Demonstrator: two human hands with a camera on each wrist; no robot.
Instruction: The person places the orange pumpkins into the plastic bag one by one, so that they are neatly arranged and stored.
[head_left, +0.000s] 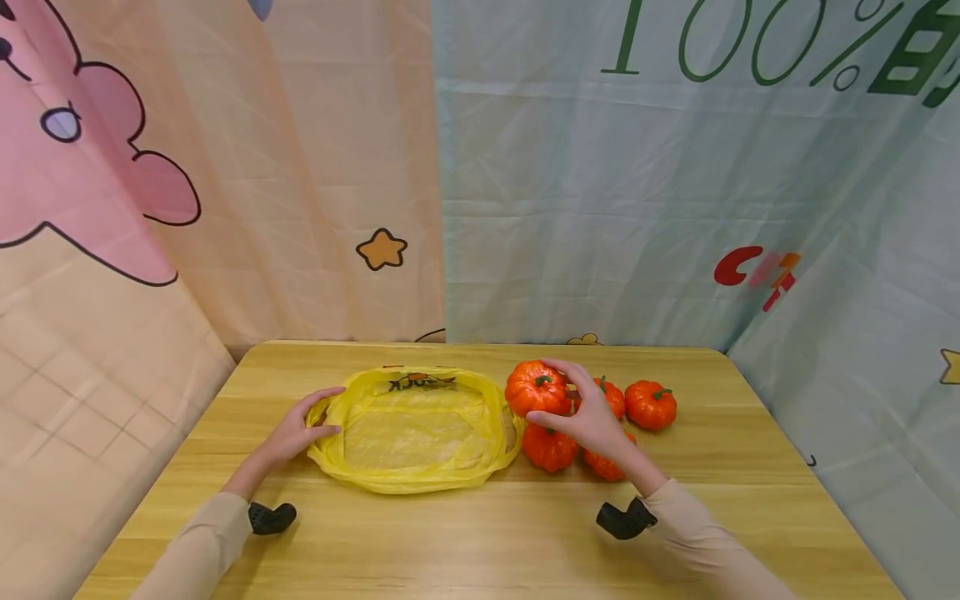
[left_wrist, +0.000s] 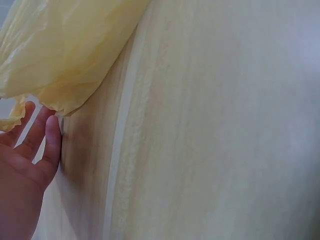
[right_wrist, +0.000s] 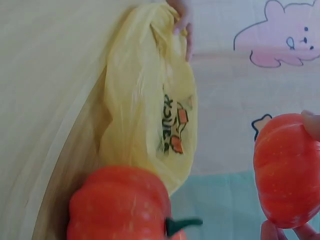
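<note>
A yellow plastic bag (head_left: 420,479) with dark print sits on the table, its wide mouth facing up. My left hand (head_left: 302,425) rests at the bag's left rim, thumb and fingers spread apart. In the left wrist view its fingers (left_wrist: 37,135) reach out fairly straight, next to a yellow strip of the bag. My right hand (head_left: 588,417) grips a glossy orange-red pumpkin (head_left: 536,388) with a green stem, raised by the bag's right rim. In the right wrist view, fingertips touch this pumpkin (right_wrist: 287,170) from two sides.
Several similar pumpkins stand on the table right of the bag, including one at the far right (head_left: 651,406) and one under the held one (head_left: 550,448). The wooden table (head_left: 450,550) backs onto printed curtains (head_left: 570,208). Dark wrist mounts (head_left: 272,518) sit on both arms.
</note>
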